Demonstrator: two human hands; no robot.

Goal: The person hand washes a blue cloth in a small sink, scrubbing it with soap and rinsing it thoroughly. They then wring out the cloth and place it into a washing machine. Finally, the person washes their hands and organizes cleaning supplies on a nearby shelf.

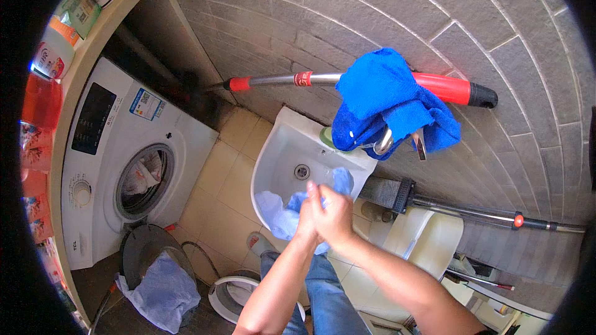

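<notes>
A wet-looking light blue cloth is bunched between my two hands over the near side of a white sink. My left hand presses against my right hand, and both are closed around the cloth. Its loose ends hang out on either side, one over the basin's rim. The middle of the cloth is hidden by my fingers. Just beyond my hands the metal drain is visible. A chrome tap shows from under a bright blue towel.
At left stands a white TCL washing machine, with laundry inside. A light blue cloth drapes over its open door. A red-handled pole leans behind the sink; a flat mop is at right. Bottles line the shelf.
</notes>
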